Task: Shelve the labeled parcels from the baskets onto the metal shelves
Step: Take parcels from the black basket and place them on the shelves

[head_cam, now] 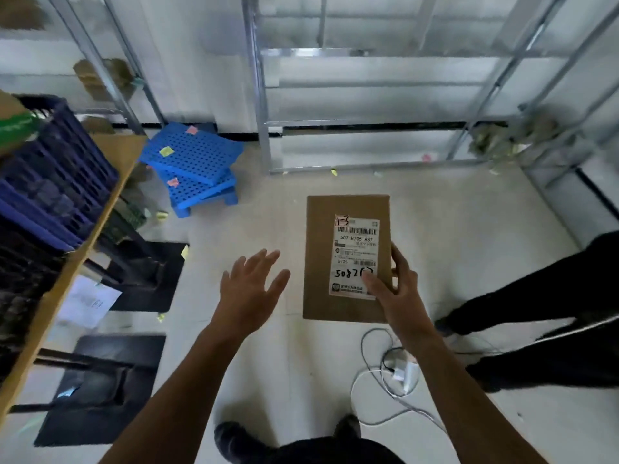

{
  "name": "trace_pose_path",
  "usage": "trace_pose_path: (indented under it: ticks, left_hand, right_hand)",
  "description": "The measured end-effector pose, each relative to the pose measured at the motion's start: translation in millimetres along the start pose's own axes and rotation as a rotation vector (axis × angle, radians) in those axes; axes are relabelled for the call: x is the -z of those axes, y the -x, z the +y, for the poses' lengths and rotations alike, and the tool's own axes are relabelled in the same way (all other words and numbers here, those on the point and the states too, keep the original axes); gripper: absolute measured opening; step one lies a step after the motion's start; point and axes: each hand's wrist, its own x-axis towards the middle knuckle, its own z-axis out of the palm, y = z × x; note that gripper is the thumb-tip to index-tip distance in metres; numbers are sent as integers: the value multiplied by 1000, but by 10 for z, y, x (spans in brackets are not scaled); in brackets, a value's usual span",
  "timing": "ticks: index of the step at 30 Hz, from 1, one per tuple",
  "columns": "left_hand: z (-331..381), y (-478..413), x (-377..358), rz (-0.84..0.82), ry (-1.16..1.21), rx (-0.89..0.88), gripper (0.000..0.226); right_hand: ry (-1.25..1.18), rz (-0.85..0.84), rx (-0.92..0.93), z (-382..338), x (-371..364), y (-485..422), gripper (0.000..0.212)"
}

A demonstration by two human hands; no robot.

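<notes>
A flat brown cardboard parcel with a white shipping label faces up in front of me. My right hand grips its lower right edge, thumb resting on the label. To the left of the parcel hovers my left hand, fingers spread and holding nothing, a short gap from the box. Metal shelves stand ahead at the back, their lower levels bare. A dark blue basket sits on a table at the far left.
Blue perforated plastic pallets lie stacked on the floor at the back left. A white cable and charger lie on the floor by my feet. Another person's dark-trousered legs stand at the right. Black table bases sit on the left.
</notes>
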Motion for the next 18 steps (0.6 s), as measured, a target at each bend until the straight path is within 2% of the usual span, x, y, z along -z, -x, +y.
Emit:
trace_pose_path:
  ticks: [8,12,18]
  left_hand:
    - [1354,-274,-665,-53,-72,-110,77]
    - [1744,-484,-825,-69,-100,-150,74]
    - [2106,-1266,-892,-71,-141,-209,72]
  right_hand:
    - [-70,110,-58,219,1447,-27,87]
    - [-98,130,-65,234,1824,-208,99]
    - [-154,210,-30,164,2072,-785,91]
